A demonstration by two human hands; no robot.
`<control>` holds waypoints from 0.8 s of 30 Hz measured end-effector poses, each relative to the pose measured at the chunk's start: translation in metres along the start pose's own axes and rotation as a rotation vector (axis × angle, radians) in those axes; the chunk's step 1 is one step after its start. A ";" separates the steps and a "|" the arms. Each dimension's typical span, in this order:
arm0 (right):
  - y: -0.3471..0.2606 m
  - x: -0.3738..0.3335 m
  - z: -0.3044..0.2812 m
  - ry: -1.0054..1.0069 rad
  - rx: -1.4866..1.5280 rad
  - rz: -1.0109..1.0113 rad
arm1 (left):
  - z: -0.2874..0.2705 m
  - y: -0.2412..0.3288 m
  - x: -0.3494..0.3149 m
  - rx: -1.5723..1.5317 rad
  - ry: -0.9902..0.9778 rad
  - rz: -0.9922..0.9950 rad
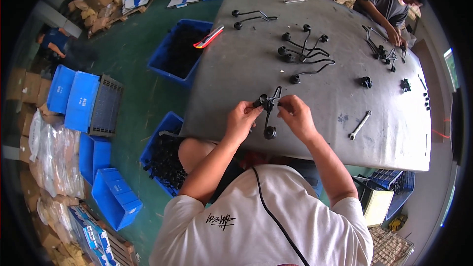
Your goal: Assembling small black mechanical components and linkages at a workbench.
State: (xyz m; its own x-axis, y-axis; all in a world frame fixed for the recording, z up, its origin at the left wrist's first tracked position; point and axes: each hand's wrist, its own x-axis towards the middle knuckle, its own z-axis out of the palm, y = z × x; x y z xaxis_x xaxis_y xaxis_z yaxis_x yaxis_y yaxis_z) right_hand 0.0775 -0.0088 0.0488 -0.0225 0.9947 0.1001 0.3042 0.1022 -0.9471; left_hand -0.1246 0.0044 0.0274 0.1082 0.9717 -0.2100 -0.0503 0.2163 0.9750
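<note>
My left hand (242,118) and my right hand (295,115) hold between them a black bent metal tube assembly (268,111) with round rubber fittings, just above the near edge of the grey table (256,59). The left fingers pinch a black fitting at the tube's left end. The right fingers grip the tube's right side. One round fitting hangs down below the hands. Further back on the table lie a pile of similar black tubes (303,51) and one single tube (251,17).
A wrench (359,125) and small black parts (365,82) lie on the table to the right. Another person (387,5) works at the far right corner. Blue crates of black parts (180,51) stand on the green floor to the left, one (162,160) by my knee.
</note>
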 end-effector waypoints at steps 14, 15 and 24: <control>-0.018 -0.009 0.008 -0.084 -0.442 -0.496 | 0.002 -0.001 -0.011 0.186 0.058 0.037; -0.018 -0.009 0.008 -0.097 -0.435 -0.514 | 0.001 -0.002 -0.011 0.196 0.062 0.053; 0.004 -0.002 -0.003 -0.064 -0.570 -0.361 | 0.010 -0.014 -0.001 0.298 0.070 0.203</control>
State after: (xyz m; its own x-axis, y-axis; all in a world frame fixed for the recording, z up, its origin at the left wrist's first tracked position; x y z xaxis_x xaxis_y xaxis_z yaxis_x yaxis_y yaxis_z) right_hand 0.0811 -0.0099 0.0459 -0.2681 0.8995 0.3450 0.7211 0.4248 -0.5473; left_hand -0.1143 -0.0005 0.0143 0.0571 0.9984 -0.0049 0.2287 -0.0083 0.9735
